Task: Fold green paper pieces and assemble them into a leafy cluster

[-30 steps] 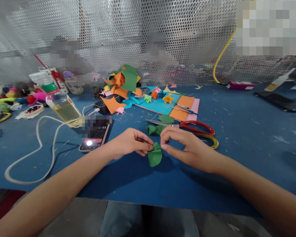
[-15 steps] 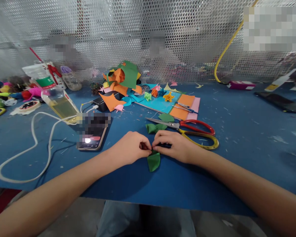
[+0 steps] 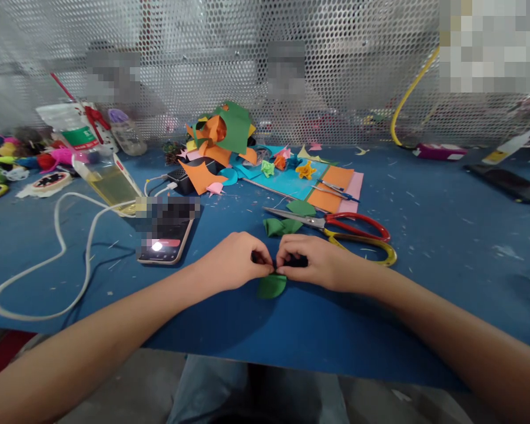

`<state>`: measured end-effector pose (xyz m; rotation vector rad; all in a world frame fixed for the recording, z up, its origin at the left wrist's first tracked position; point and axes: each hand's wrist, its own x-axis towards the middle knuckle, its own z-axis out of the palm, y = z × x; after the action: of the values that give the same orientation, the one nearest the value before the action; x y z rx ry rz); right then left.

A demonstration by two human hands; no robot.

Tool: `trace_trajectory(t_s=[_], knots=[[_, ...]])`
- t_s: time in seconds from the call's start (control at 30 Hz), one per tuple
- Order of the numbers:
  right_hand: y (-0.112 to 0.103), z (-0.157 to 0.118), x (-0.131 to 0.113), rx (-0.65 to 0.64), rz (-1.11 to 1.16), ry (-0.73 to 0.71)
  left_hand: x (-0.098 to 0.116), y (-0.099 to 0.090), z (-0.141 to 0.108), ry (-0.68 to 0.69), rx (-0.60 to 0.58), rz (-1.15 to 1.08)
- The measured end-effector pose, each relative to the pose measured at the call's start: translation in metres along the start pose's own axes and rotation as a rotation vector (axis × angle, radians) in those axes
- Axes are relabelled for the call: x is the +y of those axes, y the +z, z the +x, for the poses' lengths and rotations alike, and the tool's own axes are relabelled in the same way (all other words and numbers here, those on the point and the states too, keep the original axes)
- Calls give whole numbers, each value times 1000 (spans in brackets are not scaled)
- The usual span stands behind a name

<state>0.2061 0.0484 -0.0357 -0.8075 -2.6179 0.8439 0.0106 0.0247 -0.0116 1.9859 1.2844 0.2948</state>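
Note:
My left hand [image 3: 242, 259] and my right hand [image 3: 309, 259] meet over the table, each with thumb and fingers pinched on the upper edge of a green paper leaf [image 3: 272, 287]. The leaf's rounded part hangs below the fingertips; its pinched edge is hidden. Just beyond my hands lie a folded green paper piece [image 3: 282, 227] and a flat green paper leaf [image 3: 301, 208]. Scissors [image 3: 357, 227] with one red and one yellow handle lie beside my right hand, blades pointing left.
A phone [image 3: 170, 235] and a looping white cable [image 3: 57, 253] lie left. Farther back are orange and green paper scraps [image 3: 234, 126], small paper flowers [image 3: 306, 170] on blue paper [image 3: 287, 187], and a bottle [image 3: 108, 182]. A perforated metal panel [image 3: 335, 76] stands behind.
The green leaf between my fingertips has turned, its hanging part now wider and reaching more to the left. My hands keep their pinch in nearly the same place. The view has shifted slightly.

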Motion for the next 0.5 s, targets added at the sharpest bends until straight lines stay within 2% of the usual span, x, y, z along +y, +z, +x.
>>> trace_trajectory(t_s=[0.17,0.37,0.5], knots=[[1,-1,-1,-5,42,70,2,2,3,-13,-45,-26],[0,-2,9,0,98,-49,4,3,5,2,-86,1],[1,-5,11,6,109,-77,3,4,6,-2,-92,30]])
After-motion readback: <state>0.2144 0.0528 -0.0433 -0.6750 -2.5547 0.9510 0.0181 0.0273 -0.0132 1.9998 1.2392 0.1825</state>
